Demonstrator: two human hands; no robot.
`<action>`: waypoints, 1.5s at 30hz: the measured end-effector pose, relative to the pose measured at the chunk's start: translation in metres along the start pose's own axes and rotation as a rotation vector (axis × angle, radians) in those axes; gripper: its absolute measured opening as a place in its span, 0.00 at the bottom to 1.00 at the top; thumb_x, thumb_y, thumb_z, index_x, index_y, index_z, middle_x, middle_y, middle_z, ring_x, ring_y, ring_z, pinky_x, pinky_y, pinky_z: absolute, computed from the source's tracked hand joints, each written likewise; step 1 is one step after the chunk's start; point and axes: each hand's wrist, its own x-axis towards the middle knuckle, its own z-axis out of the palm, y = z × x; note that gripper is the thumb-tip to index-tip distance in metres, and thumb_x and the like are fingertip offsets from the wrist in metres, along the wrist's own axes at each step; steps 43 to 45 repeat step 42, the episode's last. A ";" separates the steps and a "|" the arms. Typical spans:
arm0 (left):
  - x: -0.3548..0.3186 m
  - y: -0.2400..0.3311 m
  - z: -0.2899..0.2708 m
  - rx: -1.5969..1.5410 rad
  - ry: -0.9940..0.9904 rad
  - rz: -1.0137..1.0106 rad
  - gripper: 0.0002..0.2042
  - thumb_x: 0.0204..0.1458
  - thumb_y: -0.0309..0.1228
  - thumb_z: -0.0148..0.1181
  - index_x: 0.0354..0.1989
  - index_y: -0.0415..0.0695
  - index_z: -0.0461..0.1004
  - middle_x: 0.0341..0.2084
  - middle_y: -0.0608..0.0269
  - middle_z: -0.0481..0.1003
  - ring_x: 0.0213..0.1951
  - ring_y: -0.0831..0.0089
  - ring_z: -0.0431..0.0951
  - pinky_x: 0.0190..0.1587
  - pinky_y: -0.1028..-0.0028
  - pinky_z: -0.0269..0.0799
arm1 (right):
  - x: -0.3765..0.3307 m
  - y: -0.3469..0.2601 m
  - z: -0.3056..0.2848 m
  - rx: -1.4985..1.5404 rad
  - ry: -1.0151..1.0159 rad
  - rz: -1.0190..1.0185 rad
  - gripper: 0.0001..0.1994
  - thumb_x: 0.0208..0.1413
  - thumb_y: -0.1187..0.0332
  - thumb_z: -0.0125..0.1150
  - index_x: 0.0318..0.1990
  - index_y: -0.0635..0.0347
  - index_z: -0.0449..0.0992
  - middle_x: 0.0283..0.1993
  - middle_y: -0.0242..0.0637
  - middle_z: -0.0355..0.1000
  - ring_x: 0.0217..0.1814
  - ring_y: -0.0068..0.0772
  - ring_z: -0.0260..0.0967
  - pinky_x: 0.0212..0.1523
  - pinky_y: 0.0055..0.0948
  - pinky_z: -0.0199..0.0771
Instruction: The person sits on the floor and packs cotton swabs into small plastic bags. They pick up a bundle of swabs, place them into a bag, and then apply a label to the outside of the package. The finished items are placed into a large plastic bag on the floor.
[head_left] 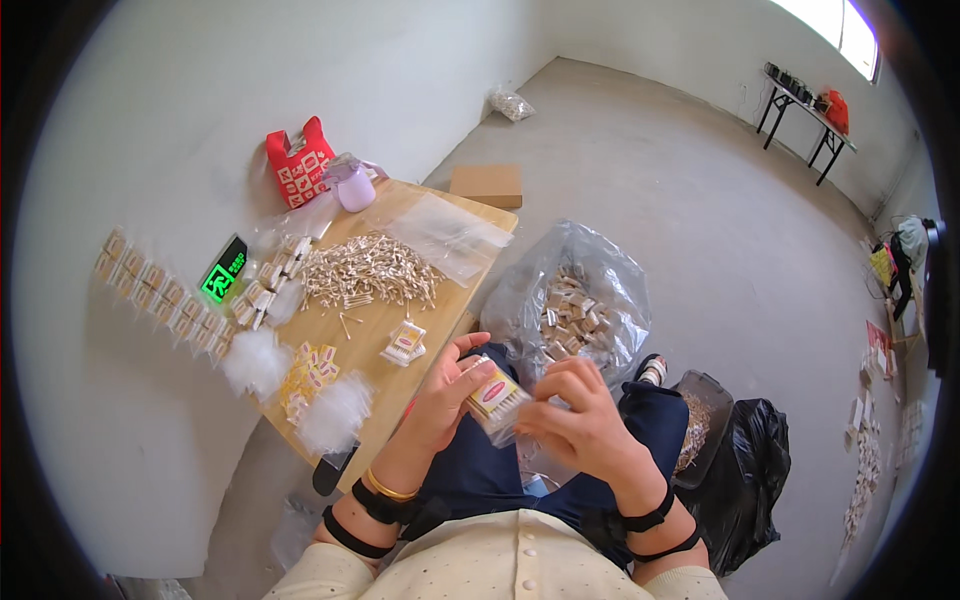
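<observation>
Above my lap, my left hand (pixel 450 392) grips a small clear packet of cotton swabs (pixel 496 397) with a yellow and red label card. My right hand (pixel 580 418) is at the packet's right end, its fingers bent and pinched at the clear plastic there; the exact fingertip contact is partly hidden. On the table to the left lie a couple of similar labelled packets (pixel 404 343). Behind them spreads a big heap of loose cotton swabs (pixel 365 270). Yellow label cards (pixel 309 378) sit between two piles of clear small bags (pixel 335 412).
A large clear bag (pixel 625 290) of packed swabs stands on the floor beside the wooden table (pixel 395 385). Right of my leg are a bin of swabs (pixel 697 432) and a black plastic bag (pixel 745 480). A lilac jug (pixel 352 186) and red bag (pixel 300 165) stand at the table's far end.
</observation>
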 end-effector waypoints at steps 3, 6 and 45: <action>-0.002 -0.006 -0.010 0.204 0.008 0.180 0.25 0.59 0.32 0.60 0.61 0.40 0.58 0.37 0.64 0.72 0.37 0.80 0.76 0.39 0.81 0.73 | -0.008 0.013 0.003 0.059 0.134 0.150 0.11 0.47 0.69 0.69 0.37 0.56 0.74 0.37 0.35 0.64 0.38 0.38 0.64 0.43 0.34 0.67; -0.006 -0.006 0.005 0.360 0.132 0.440 0.24 0.59 0.32 0.61 0.60 0.39 0.59 0.37 0.64 0.71 0.37 0.82 0.74 0.39 0.81 0.72 | -0.018 0.020 0.014 0.308 0.262 0.492 0.09 0.58 0.70 0.62 0.44 0.61 0.72 0.36 0.35 0.64 0.36 0.28 0.65 0.37 0.25 0.66; 0.031 -0.028 0.008 0.496 0.298 0.519 0.09 0.66 0.34 0.49 0.33 0.45 0.66 0.23 0.71 0.64 0.25 0.83 0.65 0.30 0.83 0.65 | 0.005 0.019 0.062 0.334 0.498 0.634 0.11 0.66 0.62 0.53 0.43 0.62 0.69 0.31 0.37 0.72 0.30 0.34 0.68 0.34 0.27 0.67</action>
